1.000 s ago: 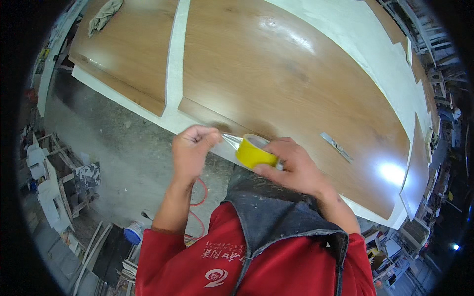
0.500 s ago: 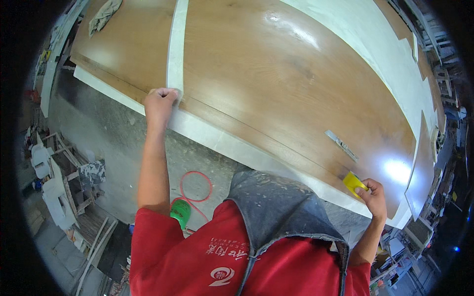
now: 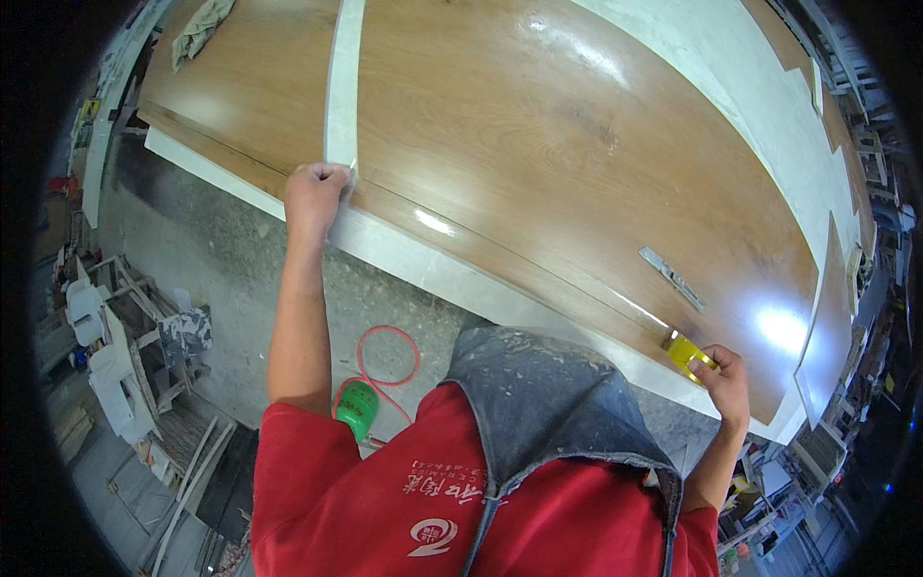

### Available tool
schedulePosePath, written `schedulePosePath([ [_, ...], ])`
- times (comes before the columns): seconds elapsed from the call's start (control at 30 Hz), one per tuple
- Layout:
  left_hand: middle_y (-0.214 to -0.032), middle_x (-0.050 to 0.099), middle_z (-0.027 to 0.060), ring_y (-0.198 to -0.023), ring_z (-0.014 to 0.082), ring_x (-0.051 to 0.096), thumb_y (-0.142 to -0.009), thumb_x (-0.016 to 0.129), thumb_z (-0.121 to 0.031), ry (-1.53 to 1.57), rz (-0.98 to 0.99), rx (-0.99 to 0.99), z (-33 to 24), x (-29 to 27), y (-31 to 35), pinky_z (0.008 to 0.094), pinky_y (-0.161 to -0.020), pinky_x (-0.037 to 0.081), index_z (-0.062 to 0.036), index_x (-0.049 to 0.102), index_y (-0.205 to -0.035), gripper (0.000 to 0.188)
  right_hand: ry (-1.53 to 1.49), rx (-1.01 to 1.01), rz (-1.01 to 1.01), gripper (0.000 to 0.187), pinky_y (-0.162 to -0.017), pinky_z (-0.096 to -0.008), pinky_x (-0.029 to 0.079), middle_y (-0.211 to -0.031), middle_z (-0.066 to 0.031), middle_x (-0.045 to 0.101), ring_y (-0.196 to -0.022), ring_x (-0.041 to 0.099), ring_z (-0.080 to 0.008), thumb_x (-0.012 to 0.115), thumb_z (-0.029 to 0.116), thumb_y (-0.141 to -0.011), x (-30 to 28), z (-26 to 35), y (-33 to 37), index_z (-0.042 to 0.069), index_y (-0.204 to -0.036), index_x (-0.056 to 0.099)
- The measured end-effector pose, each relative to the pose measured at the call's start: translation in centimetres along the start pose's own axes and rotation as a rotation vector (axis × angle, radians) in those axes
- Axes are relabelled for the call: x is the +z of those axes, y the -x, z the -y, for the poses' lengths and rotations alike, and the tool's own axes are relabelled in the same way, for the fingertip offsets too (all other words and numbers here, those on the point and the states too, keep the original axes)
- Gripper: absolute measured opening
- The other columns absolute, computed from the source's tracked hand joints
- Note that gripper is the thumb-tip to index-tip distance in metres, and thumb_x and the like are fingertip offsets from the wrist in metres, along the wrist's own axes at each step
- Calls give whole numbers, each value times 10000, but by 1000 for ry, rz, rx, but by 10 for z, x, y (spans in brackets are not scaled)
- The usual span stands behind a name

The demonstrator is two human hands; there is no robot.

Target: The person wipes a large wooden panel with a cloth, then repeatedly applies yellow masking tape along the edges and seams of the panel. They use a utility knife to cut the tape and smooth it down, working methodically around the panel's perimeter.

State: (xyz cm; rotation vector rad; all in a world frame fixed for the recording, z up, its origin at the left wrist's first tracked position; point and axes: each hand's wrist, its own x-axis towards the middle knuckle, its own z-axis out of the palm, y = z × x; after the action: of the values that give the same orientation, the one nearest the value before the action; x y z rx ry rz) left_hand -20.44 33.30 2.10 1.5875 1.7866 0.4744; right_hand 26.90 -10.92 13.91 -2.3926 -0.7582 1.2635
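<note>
My left hand (image 3: 314, 200) is closed at the near edge of a large wood-grain board (image 3: 538, 125), beside the lower end of a pale strip (image 3: 342, 96). Its fingers pinch the end of clear tape, a bit of which shows under them. Far to the right, my right hand (image 3: 728, 383) grips a yellow roll of tape (image 3: 685, 356) over the same edge. Between both hands the clear tape runs along the board's edge, visible mostly by its glints. A slim silver tool, like a utility knife (image 3: 671, 279), lies on the board above the roll.
A crumpled cloth (image 3: 200, 31) lies at the board's far left. Below the pale front edge (image 3: 413, 252), a red hose (image 3: 415, 351) loops on the concrete floor by a green shoe (image 3: 357, 409). Scrap wood and pale panels (image 3: 120, 385) pile up at left.
The yellow roll has tilted slightly in my right hand, and brighter glints show along the tape. My left hand stays at the strip's end. The view has shifted a little.
</note>
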Motion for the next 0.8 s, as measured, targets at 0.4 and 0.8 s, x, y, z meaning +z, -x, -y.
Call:
schedulePosePath([
  [0.4,-891,767,175,-833,224,721,-873,721,-238,-185,32,96,1,-1,-9,358,-789,542,24,790,-978,291,130,2,9,134,-635,-298,447,-744,-15,625,-688,547,-106,744,121,-876,9,13,-4,-7,-882,707],
  [0.8,-1017,783,144,-946,205,719,-927,706,-272,-249,80,65,17,-5,-27,337,-887,528,23,767,-1107,351,487,62,-83,350,-763,-498,531,-850,-237,703,-854,678,-437,722,382,-878,27,61,-2,42,-954,746],
])
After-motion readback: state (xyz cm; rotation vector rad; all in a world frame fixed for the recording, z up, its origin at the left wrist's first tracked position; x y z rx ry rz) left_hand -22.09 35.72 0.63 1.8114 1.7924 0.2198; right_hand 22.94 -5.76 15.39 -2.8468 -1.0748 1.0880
